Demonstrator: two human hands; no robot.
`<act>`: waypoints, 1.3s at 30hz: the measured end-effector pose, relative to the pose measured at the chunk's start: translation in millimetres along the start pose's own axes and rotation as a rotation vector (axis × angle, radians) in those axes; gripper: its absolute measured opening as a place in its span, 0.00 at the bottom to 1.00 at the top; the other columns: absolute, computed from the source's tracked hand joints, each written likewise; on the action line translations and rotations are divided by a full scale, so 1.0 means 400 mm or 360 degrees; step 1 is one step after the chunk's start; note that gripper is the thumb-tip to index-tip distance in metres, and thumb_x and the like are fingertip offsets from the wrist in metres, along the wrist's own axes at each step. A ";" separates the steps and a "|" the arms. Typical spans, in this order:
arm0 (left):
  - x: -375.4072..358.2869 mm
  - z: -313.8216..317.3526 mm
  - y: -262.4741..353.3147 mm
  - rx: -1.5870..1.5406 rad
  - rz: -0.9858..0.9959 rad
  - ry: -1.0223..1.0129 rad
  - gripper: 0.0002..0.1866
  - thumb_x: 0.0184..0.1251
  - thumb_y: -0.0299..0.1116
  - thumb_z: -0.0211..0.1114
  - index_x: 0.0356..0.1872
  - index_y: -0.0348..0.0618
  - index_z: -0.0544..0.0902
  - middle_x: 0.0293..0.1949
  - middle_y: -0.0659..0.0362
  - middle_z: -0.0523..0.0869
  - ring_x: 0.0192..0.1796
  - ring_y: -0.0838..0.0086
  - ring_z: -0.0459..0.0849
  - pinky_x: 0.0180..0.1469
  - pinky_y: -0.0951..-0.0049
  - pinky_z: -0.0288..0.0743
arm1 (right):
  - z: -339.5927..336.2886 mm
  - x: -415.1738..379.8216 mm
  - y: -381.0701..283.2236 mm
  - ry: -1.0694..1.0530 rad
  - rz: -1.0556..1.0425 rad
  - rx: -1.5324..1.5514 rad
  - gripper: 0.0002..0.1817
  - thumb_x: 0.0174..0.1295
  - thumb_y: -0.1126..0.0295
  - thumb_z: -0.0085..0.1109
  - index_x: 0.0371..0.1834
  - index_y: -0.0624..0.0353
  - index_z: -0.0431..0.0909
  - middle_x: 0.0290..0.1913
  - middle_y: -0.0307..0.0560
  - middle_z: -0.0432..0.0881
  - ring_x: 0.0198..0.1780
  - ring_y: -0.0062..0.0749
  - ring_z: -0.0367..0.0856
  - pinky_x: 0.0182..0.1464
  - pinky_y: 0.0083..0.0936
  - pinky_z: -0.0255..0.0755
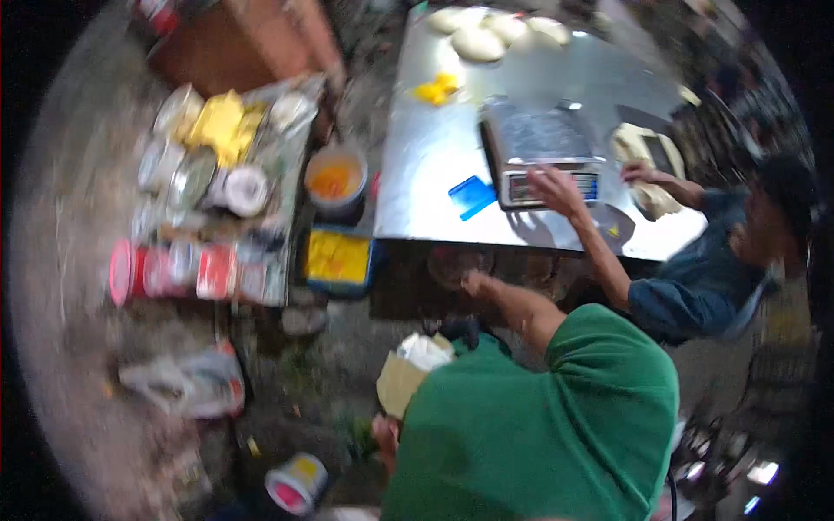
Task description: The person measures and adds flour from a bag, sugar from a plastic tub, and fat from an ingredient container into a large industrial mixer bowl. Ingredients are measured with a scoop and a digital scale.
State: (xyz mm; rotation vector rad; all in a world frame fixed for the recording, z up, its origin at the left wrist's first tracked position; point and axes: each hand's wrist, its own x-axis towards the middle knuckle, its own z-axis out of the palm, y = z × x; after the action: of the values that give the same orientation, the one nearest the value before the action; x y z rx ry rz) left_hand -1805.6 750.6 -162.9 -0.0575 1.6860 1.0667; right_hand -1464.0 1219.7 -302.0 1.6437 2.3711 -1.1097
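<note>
Wearer in green shirt (530, 425). Right grip (474, 283) out at the end of an extended arm, by the near edge of the metal worktop (417, 174). Round container (450, 263) sits just past it, up and slightly left in view, low under that edge; touching or apart, can't tell. Right hand is clearly the nearer one. No long axis readable, outline looks circular.

Right grip looks curled, but blur hides whether it's clenched or grasping the rim; can't tell. Left grip (385, 432) low beside the shirt, partly hidden, just below a brown packet (399, 386); holding it or not, can't tell. Packet's long axis slants from lower left to upper right.

Looks: container dull, see-through-ish, shadowed, contents not readable. Packet tan, paper-like, with a crumpled white piece (426, 351) at its upper end.

Around: blue tub with yellow contents (337, 258) left of the container; scale (543, 143) and blue scraper (472, 197) on the worktop. Co-worker's hand (559, 191) over the scale, the other (640, 172) at dough (653, 201).
</note>
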 end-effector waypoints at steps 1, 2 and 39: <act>-0.003 0.004 0.006 -0.0029 -0.0016 0.0058 0.16 0.72 0.42 0.53 0.55 0.47 0.74 0.39 0.62 0.81 0.35 0.75 0.77 0.36 0.73 0.69 | -0.024 0.070 -0.024 -0.0049 -0.0344 -0.0014 0.15 0.59 0.62 0.51 0.23 0.61 0.80 0.28 0.58 0.81 0.27 0.50 0.77 0.29 0.44 0.70; -0.005 0.010 0.015 -0.0059 -0.0025 0.0104 0.17 0.72 0.42 0.55 0.56 0.48 0.74 0.40 0.62 0.81 0.37 0.74 0.78 0.38 0.73 0.70 | -0.065 0.101 -0.101 -0.0183 -0.0285 0.0258 0.13 0.60 0.63 0.52 0.29 0.61 0.79 0.28 0.54 0.81 0.29 0.46 0.77 0.32 0.42 0.70; 0.299 -0.166 0.060 -0.1257 -0.0033 0.0590 0.20 0.73 0.42 0.54 0.59 0.43 0.74 0.45 0.53 0.80 0.39 0.67 0.81 0.39 0.71 0.75 | -0.193 0.441 -0.710 -0.1256 -0.0353 0.0381 0.10 0.66 0.62 0.56 0.32 0.56 0.75 0.24 0.34 0.74 0.24 0.19 0.73 0.24 0.18 0.66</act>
State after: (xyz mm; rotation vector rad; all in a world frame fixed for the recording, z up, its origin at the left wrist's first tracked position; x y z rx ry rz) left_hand -1917.1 774.9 -242.4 -0.8180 1.4666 1.7246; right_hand -1750.7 1354.6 -170.4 0.7398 1.9504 -1.7234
